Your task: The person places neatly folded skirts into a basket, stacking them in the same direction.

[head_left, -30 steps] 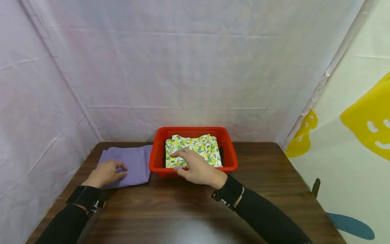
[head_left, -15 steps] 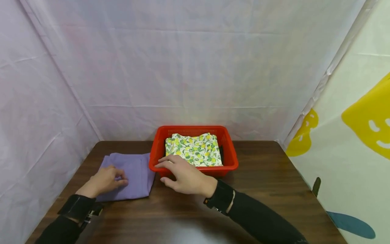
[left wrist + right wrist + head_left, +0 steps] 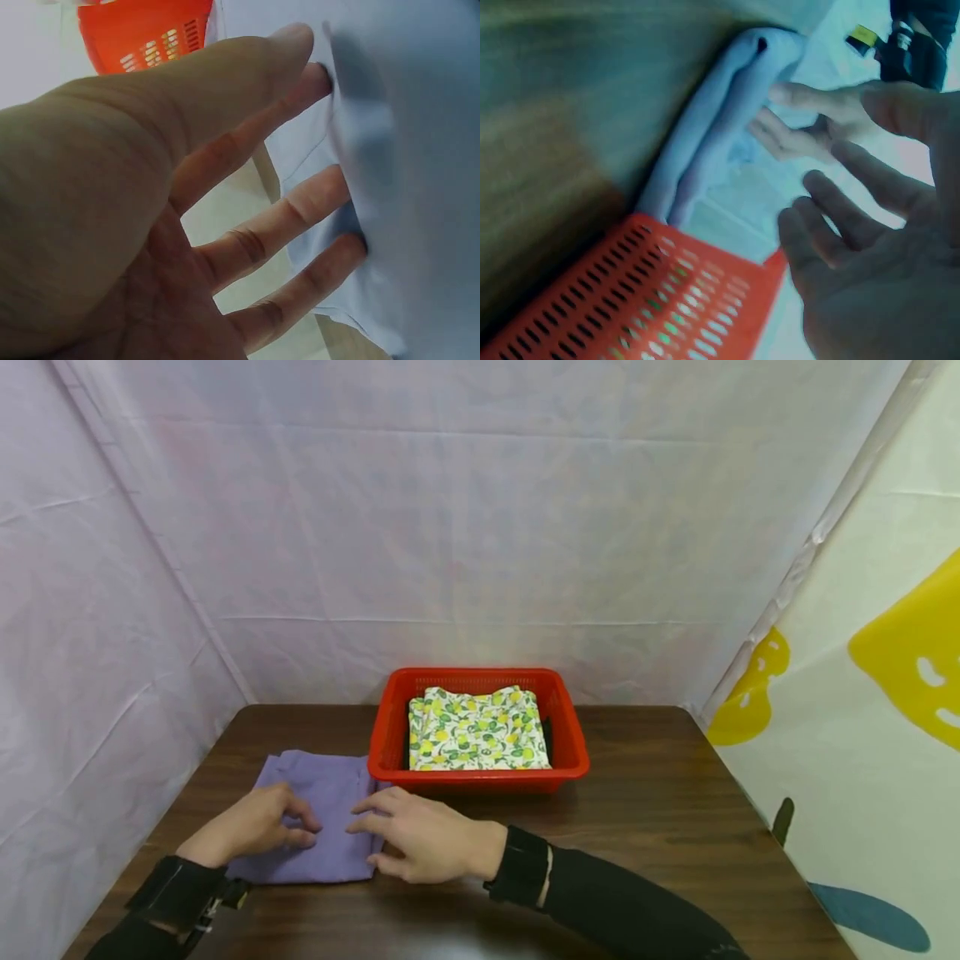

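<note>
A folded purple cloth [image 3: 333, 806] lies on the left of the table, its far right corner close against the red basket. My left hand [image 3: 258, 827] rests on its left part, the fingertips touching the fabric. In the left wrist view the fingers [image 3: 289, 206] stand spread and fairly straight against the cloth [image 3: 427, 195], the thumb apart from them. My right hand [image 3: 431, 839] hovers by the cloth's right edge, fingers spread and slightly bent, holding nothing. From the right wrist, the cloth [image 3: 712, 127] shows a thick, layered fold beyond that hand's fingertips.
The red plastic basket [image 3: 480, 779] with slotted walls stands at the back middle of the brown table [image 3: 637, 827]. Folded lemon-print fabric [image 3: 480, 731] lies in it, with something dark beneath. White sheeting [image 3: 465, 527] hangs behind the table and at both sides.
The purple cloth has slid toward me under my left hand. My right hand has moved from over the basket leftward and nearer, to the cloth's right edge. The basket stays put.
</note>
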Demonstrator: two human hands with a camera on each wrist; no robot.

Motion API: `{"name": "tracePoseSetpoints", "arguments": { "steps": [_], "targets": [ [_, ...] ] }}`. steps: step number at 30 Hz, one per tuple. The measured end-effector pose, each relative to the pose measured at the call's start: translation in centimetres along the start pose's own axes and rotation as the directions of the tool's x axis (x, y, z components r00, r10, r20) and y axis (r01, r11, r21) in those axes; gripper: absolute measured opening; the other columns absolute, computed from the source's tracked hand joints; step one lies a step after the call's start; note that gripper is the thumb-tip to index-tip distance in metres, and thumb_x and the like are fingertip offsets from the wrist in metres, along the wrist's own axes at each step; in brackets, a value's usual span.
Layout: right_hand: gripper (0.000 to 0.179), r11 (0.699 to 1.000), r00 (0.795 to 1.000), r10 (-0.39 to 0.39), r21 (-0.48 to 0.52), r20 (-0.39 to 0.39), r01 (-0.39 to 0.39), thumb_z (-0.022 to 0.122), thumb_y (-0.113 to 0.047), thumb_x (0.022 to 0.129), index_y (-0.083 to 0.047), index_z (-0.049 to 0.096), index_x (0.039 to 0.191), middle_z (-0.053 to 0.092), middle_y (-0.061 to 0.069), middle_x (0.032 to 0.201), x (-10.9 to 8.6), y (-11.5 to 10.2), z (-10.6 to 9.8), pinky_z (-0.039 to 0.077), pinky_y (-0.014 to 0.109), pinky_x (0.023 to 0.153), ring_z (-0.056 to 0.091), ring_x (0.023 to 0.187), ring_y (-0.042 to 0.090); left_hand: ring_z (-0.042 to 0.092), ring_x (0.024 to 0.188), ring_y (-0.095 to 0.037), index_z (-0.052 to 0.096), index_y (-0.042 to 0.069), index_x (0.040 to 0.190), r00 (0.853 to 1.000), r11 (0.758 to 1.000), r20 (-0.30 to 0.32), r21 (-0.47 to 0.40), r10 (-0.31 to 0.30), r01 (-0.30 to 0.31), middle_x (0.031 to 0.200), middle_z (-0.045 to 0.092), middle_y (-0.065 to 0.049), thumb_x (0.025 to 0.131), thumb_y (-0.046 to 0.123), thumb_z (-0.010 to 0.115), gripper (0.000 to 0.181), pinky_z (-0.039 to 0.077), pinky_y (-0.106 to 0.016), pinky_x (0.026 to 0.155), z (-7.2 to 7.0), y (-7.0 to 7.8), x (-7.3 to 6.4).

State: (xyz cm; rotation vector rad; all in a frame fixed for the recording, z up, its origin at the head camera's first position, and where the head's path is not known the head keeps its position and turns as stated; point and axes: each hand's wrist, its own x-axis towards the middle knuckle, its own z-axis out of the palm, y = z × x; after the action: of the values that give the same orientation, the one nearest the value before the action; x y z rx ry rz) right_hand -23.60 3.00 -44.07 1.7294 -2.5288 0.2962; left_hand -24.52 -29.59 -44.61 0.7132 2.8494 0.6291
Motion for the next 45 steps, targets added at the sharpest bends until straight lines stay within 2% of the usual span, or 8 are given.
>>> {"name": "tracePoseSetpoints", "arguments": {
  "steps": [6,10,18,22,29,34,40,45],
  "targets": [
    [0.060,0.998,0.978,0.044,0.032,0.204,-0.052,0.053,-0.052,0.124,-0.020,0.056,0.174,0.051,0.003,0.183,0.2,-0.1,1.8,0.043,0.031,0.138,0.050,0.168,0.017,0.060,0.092,-0.005,0.093,0.021,0.099,1.000,1.000,0.017,-0.030,-0.010,0.010,0.103,0.076,0.004,0.091,0.025,0.099,0.011,0.048,-0.024,0.077,0.3,0.8,-0.8],
    [0.063,0.994,0.959,0.078,0.056,0.271,-0.097,0.047,-0.057,0.124,-0.024,0.052,0.177,0.053,-0.002,0.181,0.0,-0.2,2.6,0.046,0.033,0.136,0.050,0.167,0.016,0.062,0.094,-0.005,0.094,0.024,0.098,1.000,1.000,0.016,-0.016,0.009,-0.009,0.101,0.077,0.007,0.090,0.026,0.100,0.011,0.051,-0.026,0.080,0.5,1.4,-1.1],
    [0.057,0.996,0.967,0.073,0.027,0.242,-0.082,0.051,-0.058,0.123,-0.026,0.063,0.168,0.065,-0.006,0.156,0.1,-0.3,3.2,0.054,0.026,0.120,0.062,0.141,0.009,0.064,0.093,-0.003,0.095,0.024,0.101,0.999,1.000,0.045,-0.017,-0.001,0.002,0.101,0.078,0.009,0.093,0.027,0.098,0.009,0.051,-0.025,0.079,0.5,2.2,-1.4],
    [0.057,0.998,0.972,0.051,0.019,0.227,-0.057,0.052,-0.056,0.123,-0.023,0.064,0.168,0.066,-0.005,0.152,-0.1,-0.4,3.4,0.053,0.022,0.116,0.062,0.133,0.007,0.065,0.089,-0.001,0.091,0.020,0.099,0.997,0.996,0.057,-0.058,-0.059,0.062,0.100,0.083,0.010,0.094,0.023,0.098,0.010,0.052,-0.024,0.074,0.7,2.4,-1.5],
    [0.058,0.999,0.976,0.018,0.035,0.219,-0.026,0.052,-0.053,0.124,-0.019,0.061,0.171,0.066,-0.005,0.144,-1.2,-0.5,3.8,0.052,0.018,0.111,0.060,0.124,0.005,0.078,0.101,-0.026,0.085,0.012,0.117,0.982,0.981,-0.022,-0.036,-0.190,0.189,0.106,0.083,-0.007,0.084,0.014,0.105,0.039,0.065,-0.045,0.082,1.4,2.4,-1.6],
    [0.059,0.997,0.979,0.009,0.071,0.205,-0.024,0.054,-0.051,0.124,-0.015,0.061,0.170,0.067,-0.006,0.130,-2.4,-0.4,3.6,0.048,0.012,0.095,0.058,0.108,0.001,0.075,0.121,-0.050,0.086,0.012,0.126,0.985,0.986,-0.058,-0.005,-0.164,0.164,0.125,0.079,-0.025,0.078,0.013,0.108,0.053,0.065,-0.065,0.097,1.8,2.5,-1.7],
    [0.060,0.978,0.971,0.066,0.180,0.229,-0.109,0.061,-0.048,0.122,-0.010,0.062,0.169,0.063,-0.010,0.111,-4.2,0.0,3.0,0.043,0.007,0.078,0.053,0.090,-0.006,0.073,0.122,-0.049,0.086,0.016,0.130,0.988,0.988,-0.008,-0.039,-0.152,0.152,0.132,0.072,-0.028,0.081,0.013,0.107,0.053,0.065,-0.065,0.097,2.6,3.6,-1.4],
    [0.055,0.958,0.969,0.114,0.234,0.221,-0.166,0.065,-0.043,0.121,-0.010,0.065,0.165,0.060,-0.014,0.104,-6.2,0.9,2.6,0.044,0.008,0.076,0.053,0.086,-0.008,0.074,0.122,-0.044,0.087,0.015,0.131,0.997,0.996,-0.016,-0.060,-0.071,0.070,0.136,0.073,-0.026,0.081,0.016,0.107,0.053,0.065,-0.060,0.099,3.3,5.1,-0.8]
  ]
}}
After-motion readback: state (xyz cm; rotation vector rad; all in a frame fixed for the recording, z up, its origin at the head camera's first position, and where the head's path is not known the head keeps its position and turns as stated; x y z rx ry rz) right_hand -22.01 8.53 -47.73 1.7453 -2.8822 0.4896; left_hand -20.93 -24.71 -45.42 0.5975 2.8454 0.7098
